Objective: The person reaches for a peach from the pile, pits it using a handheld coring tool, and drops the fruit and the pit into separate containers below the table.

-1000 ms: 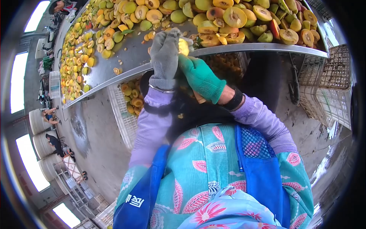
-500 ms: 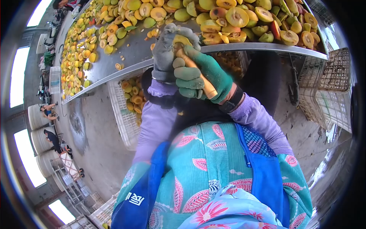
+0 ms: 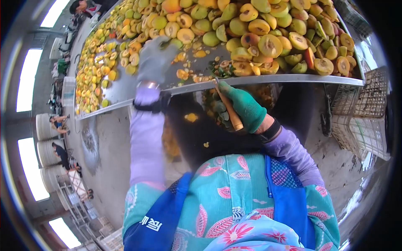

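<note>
My right hand [image 3: 245, 108], in a green glove, is wrapped round the wooden handle of a tool [image 3: 229, 108] just below the metal table's front edge. The tool's tip points up toward the table rim [image 3: 268, 79]. My left hand [image 3: 157, 60], in a grey glove, is blurred over the tabletop beside the halved fruit [image 3: 185, 36]; its fingers are smeared, and whether it holds anything is hidden. Small fruit scraps [image 3: 183, 74] lie on the metal near the rim, between my hands.
Plastic crates [image 3: 360, 113] are stacked on the floor at the right. Beneath the table, more fruit shows partly. Other people [image 3: 61, 157] are at the far left near large white tubs [image 3: 47, 152]. Yellow bits [image 3: 191, 117] lie on my dark lap.
My left hand has moved away from my right hand to the left over the table. The fruit piece between them is gone from there. My right hand has lowered slightly, still gripping the tool.
</note>
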`<state>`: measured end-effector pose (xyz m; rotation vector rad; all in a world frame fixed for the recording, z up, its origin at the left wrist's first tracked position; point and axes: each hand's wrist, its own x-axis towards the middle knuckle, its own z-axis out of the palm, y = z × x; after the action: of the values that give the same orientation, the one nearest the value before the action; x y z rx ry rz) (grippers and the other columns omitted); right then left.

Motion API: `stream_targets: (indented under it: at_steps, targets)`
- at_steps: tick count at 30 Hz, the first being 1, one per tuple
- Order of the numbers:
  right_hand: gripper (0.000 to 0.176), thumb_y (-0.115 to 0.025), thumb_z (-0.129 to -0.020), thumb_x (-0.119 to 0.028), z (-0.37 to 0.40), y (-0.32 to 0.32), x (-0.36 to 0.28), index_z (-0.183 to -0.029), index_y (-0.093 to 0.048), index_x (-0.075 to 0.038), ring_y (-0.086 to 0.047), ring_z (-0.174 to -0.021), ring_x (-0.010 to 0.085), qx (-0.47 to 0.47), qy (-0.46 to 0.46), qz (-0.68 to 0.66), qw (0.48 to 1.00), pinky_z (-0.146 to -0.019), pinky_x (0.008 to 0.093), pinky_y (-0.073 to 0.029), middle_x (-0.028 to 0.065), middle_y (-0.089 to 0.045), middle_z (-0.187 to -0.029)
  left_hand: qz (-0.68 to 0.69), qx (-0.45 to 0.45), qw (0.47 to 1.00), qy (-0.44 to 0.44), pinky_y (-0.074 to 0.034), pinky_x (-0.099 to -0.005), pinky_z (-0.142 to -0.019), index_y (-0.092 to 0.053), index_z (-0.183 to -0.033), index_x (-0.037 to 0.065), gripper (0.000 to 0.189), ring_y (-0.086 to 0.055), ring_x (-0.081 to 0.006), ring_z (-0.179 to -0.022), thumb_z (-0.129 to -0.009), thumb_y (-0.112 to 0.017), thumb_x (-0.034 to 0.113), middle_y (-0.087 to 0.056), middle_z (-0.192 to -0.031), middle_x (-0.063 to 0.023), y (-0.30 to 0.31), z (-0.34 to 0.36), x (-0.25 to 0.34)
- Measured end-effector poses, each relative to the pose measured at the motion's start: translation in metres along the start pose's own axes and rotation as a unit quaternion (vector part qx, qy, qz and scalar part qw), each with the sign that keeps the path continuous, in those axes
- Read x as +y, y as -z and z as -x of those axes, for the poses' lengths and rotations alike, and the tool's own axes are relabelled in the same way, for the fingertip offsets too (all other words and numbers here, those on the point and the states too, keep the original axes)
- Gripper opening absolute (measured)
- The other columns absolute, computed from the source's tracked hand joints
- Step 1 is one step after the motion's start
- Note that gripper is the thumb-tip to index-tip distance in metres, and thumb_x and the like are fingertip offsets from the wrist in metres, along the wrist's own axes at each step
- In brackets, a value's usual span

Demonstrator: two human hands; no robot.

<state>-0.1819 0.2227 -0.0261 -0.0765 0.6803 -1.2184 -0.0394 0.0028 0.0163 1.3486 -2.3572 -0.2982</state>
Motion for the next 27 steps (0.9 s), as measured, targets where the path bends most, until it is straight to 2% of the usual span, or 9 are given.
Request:
stream_targets:
  at_steps: [4, 7, 10, 13, 16, 18, 21, 25, 27]
  targets:
    - [0.039, -0.052, -0.093, -0.048, 0.009, 0.018, -0.008, -0.098, -0.055, -0.009, -0.051, -0.053, 0.0127, 0.067, -0.013, 0.027, 0.997, -0.046, 0.0243, -0.042, 0.0021, -0.055, -0.069, -0.254, -0.075, 0.964, 0.026, -0.046, -0.0411, -0.092, -0.055, -0.121, 0.006, 0.056, -0.055, -0.0363, -0.113, -0.075, -0.07, 0.032, -0.058, -0.114, -0.0253, -0.099, -0.077, 0.005]
    - [0.039, -0.051, -0.094, -0.047, 0.009, 0.022, -0.01, -0.098, -0.055, -0.008, -0.051, -0.052, 0.0111, 0.063, 0.053, 0.067, 0.994, -0.045, 0.0239, -0.042, 0.0019, -0.055, -0.068, -0.155, -0.176, 0.972, -0.005, -0.045, -0.0423, -0.095, -0.048, -0.126, 0.004, 0.071, -0.052, -0.0408, -0.114, -0.069, -0.076, 0.035, -0.051, -0.124, -0.027, -0.094, -0.094, -0.013]
    - [0.032, -0.055, -0.093, -0.041, 0.001, -0.005, -0.015, -0.09, -0.054, -0.009, -0.047, -0.054, 0.0109, 0.107, 0.129, 0.162, 0.973, -0.047, 0.0266, -0.038, -0.001, -0.051, -0.067, -0.256, -0.177, 0.95, 0.002, -0.045, -0.0412, -0.095, -0.051, -0.122, 0.005, 0.069, -0.053, -0.0389, -0.112, -0.068, -0.077, 0.037, -0.051, -0.123, -0.0251, -0.059, -0.06, 0.008]
    - [0.033, -0.052, -0.095, -0.037, -0.022, -0.003, -0.012, -0.092, -0.054, -0.004, -0.053, -0.052, 0.0191, 0.085, 0.223, 0.283, 0.929, -0.049, 0.0335, -0.041, 0.0056, -0.054, -0.063, -0.122, -0.153, 0.98, 0.017, -0.046, -0.0391, -0.091, -0.057, -0.115, 0.006, 0.061, -0.059, -0.0347, -0.101, -0.068, -0.079, 0.038, -0.06, -0.106, -0.0196, -0.059, -0.037, -0.029]
    - [0.035, -0.051, -0.096, -0.038, -0.042, 0.006, 0.001, -0.091, -0.052, -0.003, -0.056, -0.049, 0.0304, 0.149, 0.435, 0.512, 0.726, -0.045, 0.0369, -0.044, 0.017, -0.057, -0.065, -0.004, -0.145, 0.989, -0.025, -0.05, -0.0342, -0.082, -0.061, -0.109, 0.004, 0.039, -0.063, -0.0243, -0.095, -0.08, -0.071, 0.026, -0.064, -0.104, -0.0158, -0.047, -0.003, -0.04]
    - [0.034, -0.051, -0.095, -0.036, -0.034, -0.002, 0.004, -0.093, -0.05, -0.002, -0.058, -0.06, 0.0413, 0.143, 0.372, 0.589, 0.703, -0.053, 0.0457, -0.045, 0.0232, -0.058, -0.07, 0.264, -0.105, 0.958, -0.028, -0.052, -0.0317, -0.078, -0.063, -0.109, 0.003, 0.03, -0.065, -0.0175, -0.088, -0.084, -0.065, 0.018, -0.067, -0.102, -0.0132, -0.025, 0.041, -0.004]
    - [0.034, -0.05, -0.096, -0.035, -0.029, -0.01, 0.007, -0.1, -0.05, -0.002, -0.062, -0.072, 0.0403, 0.118, 0.282, 0.657, 0.69, -0.062, 0.0474, -0.047, 0.0217, -0.061, -0.074, 0.257, -0.089, 0.96, -0.064, -0.053, -0.0263, -0.073, -0.064, -0.106, 0.003, 0.02, -0.064, -0.0133, -0.083, -0.091, -0.056, 0.012, -0.067, -0.097, -0.0094, -0.018, 0.087, 0.04]
    - [0.04, -0.045, -0.097, -0.04, -0.025, -0.001, 0.016, -0.098, -0.05, 0.0, -0.06, -0.065, 0.0413, 0.104, 0.343, 0.612, 0.705, -0.057, 0.0486, -0.046, 0.0212, -0.062, -0.072, 0.625, -0.051, 0.76, 0.17, -0.053, -0.0265, -0.071, -0.064, -0.103, -0.001, 0.029, -0.065, -0.0161, -0.08, -0.097, -0.047, 0.022, -0.068, -0.088, -0.0095, -0.031, 0.102, 0.066]
    - [0.04, -0.044, -0.097, -0.04, -0.02, 0.0, 0.018, -0.1, -0.05, 0.0, -0.061, -0.069, 0.0414, 0.115, 0.36, 0.624, 0.685, -0.059, 0.0485, -0.047, 0.0221, -0.062, -0.076, 0.632, -0.03, 0.758, 0.162, -0.053, -0.0269, -0.07, -0.065, -0.1, -0.003, 0.033, -0.065, -0.0168, -0.078, -0.098, -0.046, 0.025, -0.067, -0.086, -0.0103, -0.035, 0.104, 0.067]
